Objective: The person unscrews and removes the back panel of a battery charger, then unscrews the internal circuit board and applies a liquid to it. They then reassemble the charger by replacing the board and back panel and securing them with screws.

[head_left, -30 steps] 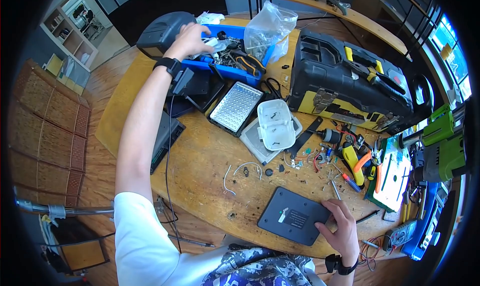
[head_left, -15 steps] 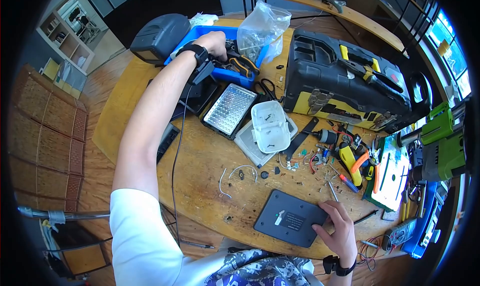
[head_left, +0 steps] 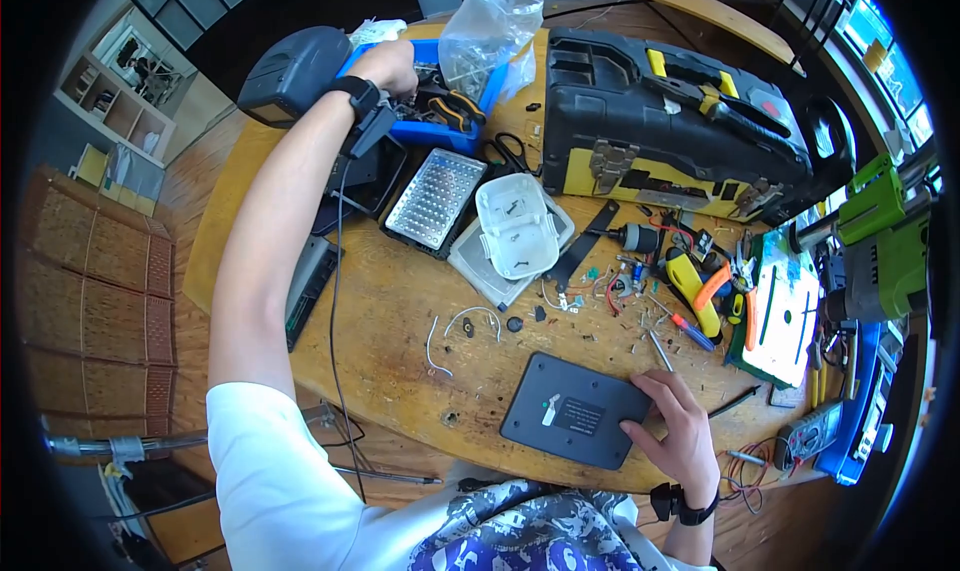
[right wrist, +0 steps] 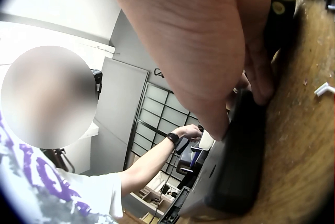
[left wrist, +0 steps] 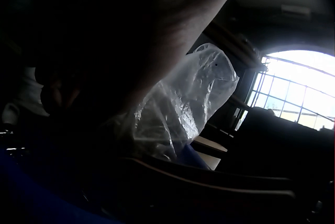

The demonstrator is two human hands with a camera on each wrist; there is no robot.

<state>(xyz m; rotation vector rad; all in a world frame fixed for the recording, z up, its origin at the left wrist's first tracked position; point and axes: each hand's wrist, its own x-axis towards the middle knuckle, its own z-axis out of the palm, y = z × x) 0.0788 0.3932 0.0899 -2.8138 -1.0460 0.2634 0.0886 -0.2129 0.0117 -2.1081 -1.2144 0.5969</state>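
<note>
The black labelled device lies near the table edge closest to me. My right hand holds its right side; a light, steady grip seems best. My left hand reaches into the blue bin, fingers hidden, so its hold I cannot tell. Leftward is more room.

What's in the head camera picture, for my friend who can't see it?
A person's left hand reaches into a blue bin of small parts, while the right hand holds a flat dark device on a cluttered wooden table.
</note>
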